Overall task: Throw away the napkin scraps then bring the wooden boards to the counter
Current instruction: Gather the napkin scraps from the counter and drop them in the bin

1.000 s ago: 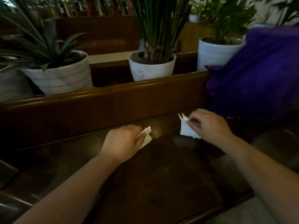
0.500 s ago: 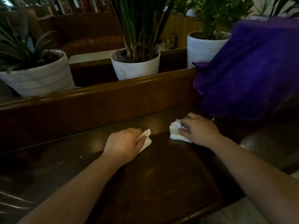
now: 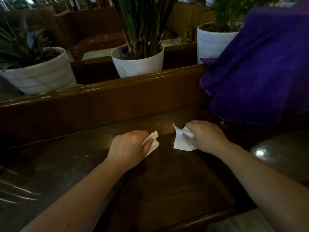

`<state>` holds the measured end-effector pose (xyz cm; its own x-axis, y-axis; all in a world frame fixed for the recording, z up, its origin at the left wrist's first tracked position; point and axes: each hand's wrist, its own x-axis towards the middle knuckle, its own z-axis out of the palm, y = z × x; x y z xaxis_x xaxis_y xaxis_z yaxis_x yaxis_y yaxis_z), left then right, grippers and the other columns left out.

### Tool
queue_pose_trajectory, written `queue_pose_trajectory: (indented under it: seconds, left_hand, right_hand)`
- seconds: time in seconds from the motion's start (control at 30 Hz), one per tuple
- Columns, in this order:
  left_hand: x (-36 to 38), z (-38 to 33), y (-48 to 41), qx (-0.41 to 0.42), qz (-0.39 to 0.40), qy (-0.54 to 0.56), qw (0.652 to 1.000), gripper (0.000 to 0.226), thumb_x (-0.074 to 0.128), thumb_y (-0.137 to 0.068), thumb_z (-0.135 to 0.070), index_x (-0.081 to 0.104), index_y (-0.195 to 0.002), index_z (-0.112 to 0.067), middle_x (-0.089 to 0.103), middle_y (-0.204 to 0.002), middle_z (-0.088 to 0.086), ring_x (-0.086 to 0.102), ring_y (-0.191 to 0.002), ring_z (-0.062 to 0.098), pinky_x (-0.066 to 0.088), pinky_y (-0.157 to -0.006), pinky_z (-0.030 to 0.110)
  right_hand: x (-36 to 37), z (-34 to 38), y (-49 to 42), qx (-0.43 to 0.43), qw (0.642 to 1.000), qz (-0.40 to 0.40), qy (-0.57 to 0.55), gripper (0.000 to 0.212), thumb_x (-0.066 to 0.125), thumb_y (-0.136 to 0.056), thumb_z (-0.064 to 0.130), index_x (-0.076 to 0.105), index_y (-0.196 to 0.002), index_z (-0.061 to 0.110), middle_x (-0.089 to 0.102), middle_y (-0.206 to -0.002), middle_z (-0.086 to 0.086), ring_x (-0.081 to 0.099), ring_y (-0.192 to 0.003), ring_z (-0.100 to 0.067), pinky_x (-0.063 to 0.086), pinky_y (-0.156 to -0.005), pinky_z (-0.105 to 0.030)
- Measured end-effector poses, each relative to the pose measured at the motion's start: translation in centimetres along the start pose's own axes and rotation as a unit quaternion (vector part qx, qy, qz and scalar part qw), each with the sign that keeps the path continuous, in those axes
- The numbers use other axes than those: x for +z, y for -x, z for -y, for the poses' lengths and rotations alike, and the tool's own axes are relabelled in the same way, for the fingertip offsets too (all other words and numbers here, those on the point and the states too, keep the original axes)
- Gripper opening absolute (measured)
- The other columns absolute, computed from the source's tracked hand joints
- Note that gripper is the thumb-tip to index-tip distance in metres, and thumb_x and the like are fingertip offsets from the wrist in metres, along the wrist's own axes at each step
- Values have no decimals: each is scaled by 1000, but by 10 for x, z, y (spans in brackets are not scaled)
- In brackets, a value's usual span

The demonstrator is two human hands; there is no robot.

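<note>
Both hands rest on a dark wooden table [image 3: 167, 190]. My left hand [image 3: 128, 146] is closed around a white napkin scrap [image 3: 153, 144], whose folded end sticks out to the right past the thumb. My right hand [image 3: 205, 136] pinches a second white napkin scrap [image 3: 181, 142] between thumb and fingers; its lower edge touches the tabletop and a torn corner points up. The two scraps are a hand's width apart. No wooden boards are in view.
A wooden partition ledge [image 3: 103, 91] runs behind the table, carrying three white plant pots [image 3: 138, 64] [image 3: 40, 76] [image 3: 212, 41]. A purple cloth [image 3: 260, 67] drapes over something at the right, just behind my right hand. The table's front edge is near the bottom.
My right hand has opened the crumpled scrap out again, so it hangs flatter with a corner pointing up. My left hand has kept its grip and barely moved.
</note>
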<state>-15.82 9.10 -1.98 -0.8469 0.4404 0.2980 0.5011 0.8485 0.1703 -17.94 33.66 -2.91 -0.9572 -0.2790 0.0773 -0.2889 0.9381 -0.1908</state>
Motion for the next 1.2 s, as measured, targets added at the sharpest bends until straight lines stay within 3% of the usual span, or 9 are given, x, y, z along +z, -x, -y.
queue_pose_trajectory:
  seconds: [0.1,0.23,0.3,0.43,0.53,0.73,0.9,1.07,1.2]
  left_hand:
    - [0,-7,3,-1,-1,3,1000,33,40,-94,-41,64,-105,-21,67,-87,-3,60,-70,11,50,-56,29]
    - [-4,-20,6,-7,9,21,1000,32,40,-95,-42,60,-110,-22,65,-92,-4,59,-75,10,50,-61,29]
    - [-8,-27,8,4,17,25,1000,32,39,-95,-44,60,-109,-24,64,-91,-5,58,-73,9,51,-61,29]
    - [-15,-37,19,53,2,36,998,31,38,-94,-45,61,-99,-25,61,-79,-8,56,-63,6,51,-55,29]
    - [-21,-46,37,102,-8,55,993,31,38,-94,-45,62,-93,-24,58,-72,-9,52,-57,5,45,-49,24]
    - [-15,-78,70,161,15,87,983,32,39,-94,-44,62,-93,-22,61,-73,-8,55,-58,8,49,-51,31]
    - [10,-128,102,233,41,123,964,32,40,-93,-43,61,-83,-21,57,-66,-7,53,-55,14,36,-44,30]
    - [25,-186,123,307,66,158,936,41,34,-92,-48,62,-85,-20,63,-67,-2,58,-57,19,44,-46,35]
    - [43,-224,132,347,75,152,922,41,35,-91,-48,59,-77,-18,54,-53,-1,54,-47,24,24,-41,27]
  right_hand:
    - [-11,-9,10,26,998,-18,-53,19,52,-95,35,43,-79,29,44,-72,13,46,-67,-5,34,-60,-27]
    - [-27,-18,38,66,991,-67,-93,23,57,-92,32,51,-75,19,55,-70,3,54,-66,-13,44,-61,-34]
    - [-31,-21,59,90,986,-97,-97,24,59,-91,31,52,-74,16,57,-69,0,54,-64,-13,42,-58,-31]
    - [-36,-16,111,142,973,-141,-111,35,61,-90,31,38,-64,24,46,-60,5,46,-56,-8,29,-50,-24]
    - [-31,5,156,184,962,-160,-124,31,61,-90,32,47,-67,18,49,-59,2,49,-56,-15,32,-49,-27]
    - [-10,50,235,271,938,-177,-127,40,60,-91,34,34,-61,30,41,-59,11,43,-55,-7,28,-49,-22]
    - [10,62,326,364,908,-154,-138,25,57,-92,38,47,-76,22,48,-68,11,45,-61,-7,30,-54,-27]
    - [18,63,407,414,876,-190,-159,40,61,-92,29,36,-60,32,41,-56,9,42,-53,-5,26,-50,-25]
    - [31,52,452,435,847,-219,-215,34,61,-92,25,45,-63,32,50,-58,6,49,-55,-11,31,-51,-25]
